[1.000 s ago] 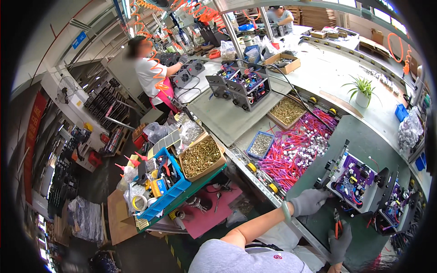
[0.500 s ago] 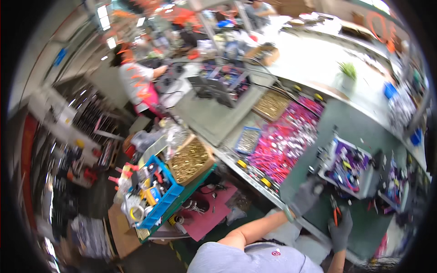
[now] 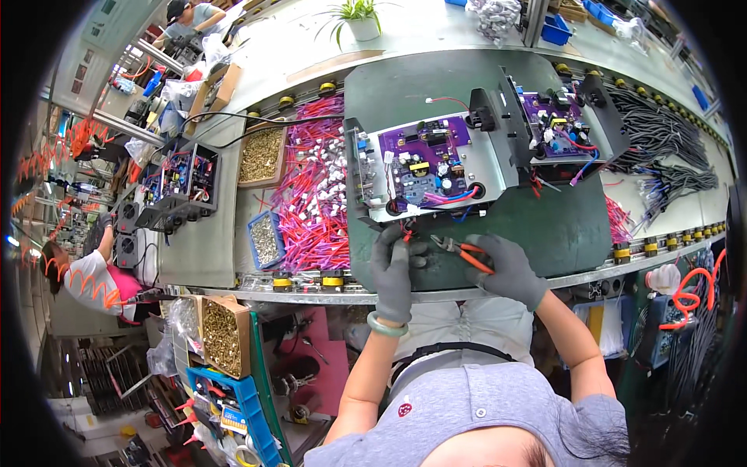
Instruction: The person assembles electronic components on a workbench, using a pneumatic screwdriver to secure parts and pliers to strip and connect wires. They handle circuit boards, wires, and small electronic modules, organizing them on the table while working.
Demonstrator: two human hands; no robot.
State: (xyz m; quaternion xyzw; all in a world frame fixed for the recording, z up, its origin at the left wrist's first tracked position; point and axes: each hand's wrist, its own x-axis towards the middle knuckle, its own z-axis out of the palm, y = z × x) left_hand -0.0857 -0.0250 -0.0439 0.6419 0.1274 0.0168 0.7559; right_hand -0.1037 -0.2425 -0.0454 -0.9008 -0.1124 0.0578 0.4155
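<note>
My left hand (image 3: 393, 272), in a grey glove, is at the near edge of an open metal chassis (image 3: 486, 167), its thumb and finger closed on a short red wire (image 3: 408, 230). My right hand (image 3: 510, 272), also gloved, grips pliers (image 3: 471, 255) with orange-red handles; their small jaws point left toward the left hand, apart from the wire. Inside the chassis lies a purple circuit board (image 3: 424, 159) with pink and purple wires at its front. A second chassis (image 3: 556, 121) with a similar board stands to the right. Both rest on a dark green mat (image 3: 537, 241).
Left of the mat lie piled pink-red wires with white connectors (image 3: 315, 194), a box of brass-coloured parts (image 3: 261, 156) and a blue tray of small metal parts (image 3: 266, 240). Black cables (image 3: 661, 124) are heaped at right. A potted plant (image 3: 362, 22) stands behind. Another person (image 3: 97, 276) works far left.
My view has turned right to face the mat and chassis. My left hand now pinches a red wire at the chassis edge; the pliers remain in my right hand.
</note>
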